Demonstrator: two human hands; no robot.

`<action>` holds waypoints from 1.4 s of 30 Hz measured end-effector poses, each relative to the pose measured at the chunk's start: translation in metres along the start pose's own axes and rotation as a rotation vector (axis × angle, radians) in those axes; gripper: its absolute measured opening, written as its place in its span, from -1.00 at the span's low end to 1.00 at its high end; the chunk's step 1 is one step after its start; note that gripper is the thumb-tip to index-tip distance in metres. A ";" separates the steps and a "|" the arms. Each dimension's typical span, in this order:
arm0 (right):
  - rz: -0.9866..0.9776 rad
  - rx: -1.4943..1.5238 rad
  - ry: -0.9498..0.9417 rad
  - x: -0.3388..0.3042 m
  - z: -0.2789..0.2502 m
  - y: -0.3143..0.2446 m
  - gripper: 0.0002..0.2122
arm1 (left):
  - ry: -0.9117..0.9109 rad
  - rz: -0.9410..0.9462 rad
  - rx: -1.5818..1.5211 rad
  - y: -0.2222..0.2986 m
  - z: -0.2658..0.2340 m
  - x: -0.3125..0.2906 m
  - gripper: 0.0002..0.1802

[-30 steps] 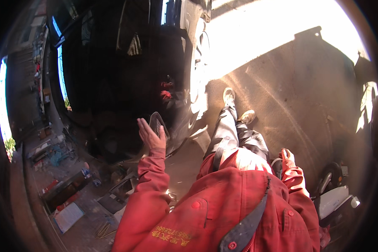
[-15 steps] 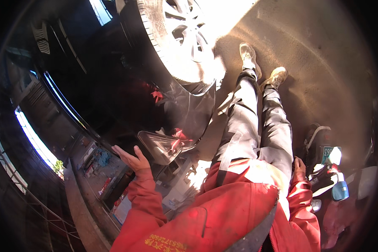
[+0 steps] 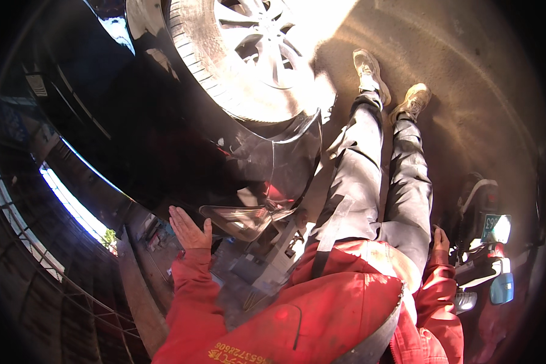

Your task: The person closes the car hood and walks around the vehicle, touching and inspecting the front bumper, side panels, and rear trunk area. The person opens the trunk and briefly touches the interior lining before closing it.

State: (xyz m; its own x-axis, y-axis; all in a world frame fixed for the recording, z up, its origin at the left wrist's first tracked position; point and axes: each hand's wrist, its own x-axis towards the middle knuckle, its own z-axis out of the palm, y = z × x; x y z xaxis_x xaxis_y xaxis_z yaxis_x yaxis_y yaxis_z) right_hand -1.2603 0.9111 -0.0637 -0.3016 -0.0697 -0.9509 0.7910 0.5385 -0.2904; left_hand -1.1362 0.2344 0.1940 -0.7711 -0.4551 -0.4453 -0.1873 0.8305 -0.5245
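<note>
A dark, glossy car (image 3: 133, 115) takes up the upper left, its body reflecting the surroundings. My left hand (image 3: 191, 232) is held out at the car's near edge, fingers stretched and thumb apart, with nothing in it. I cannot tell whether its fingertips touch the bodywork. Just right of that hand sits the car's clear-covered lamp (image 3: 239, 219). Beyond it is the car's wheel (image 3: 267, 42), with a spoked silver rim, in bright sun. Down beside my thigh hangs my right hand (image 3: 441, 240); its fingers look loosely extended and nothing shows in it, though part of it is hidden.
A parked scooter (image 3: 482, 200) with a green plate and a blue-backed mirror (image 3: 502, 289) stands close on my right. Sunlit brown floor (image 3: 467, 109) stretches around my shoes (image 3: 412, 102). At lower left are cluttered items (image 3: 151, 233) and a long ledge (image 3: 139, 273).
My left hand has shifted slightly left in the picture, its fingers now pointing more upright beside the lamp. The view has turned a little. My right hand stays by my thigh.
</note>
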 end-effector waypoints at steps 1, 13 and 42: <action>0.004 0.002 -0.009 0.000 0.000 -0.002 -0.61 | -0.060 -0.043 -0.006 0.001 -0.003 -0.002 0.06; 0.217 0.163 -0.014 0.028 -0.034 0.042 -0.57 | 0.204 -0.410 -0.261 0.015 -0.017 0.054 -0.09; -0.135 0.032 0.177 0.065 -0.049 -0.163 -0.61 | 0.537 -1.195 -0.475 0.023 -0.002 0.104 -0.21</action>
State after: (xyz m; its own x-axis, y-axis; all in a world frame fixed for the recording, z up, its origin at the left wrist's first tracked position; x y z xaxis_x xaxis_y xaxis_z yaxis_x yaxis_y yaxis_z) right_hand -1.4346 0.8599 -0.0731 -0.4920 0.0105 -0.8705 0.7530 0.5070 -0.4194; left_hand -1.2221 0.2066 0.1376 -0.1155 -0.8704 0.4787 -0.9932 0.1080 -0.0433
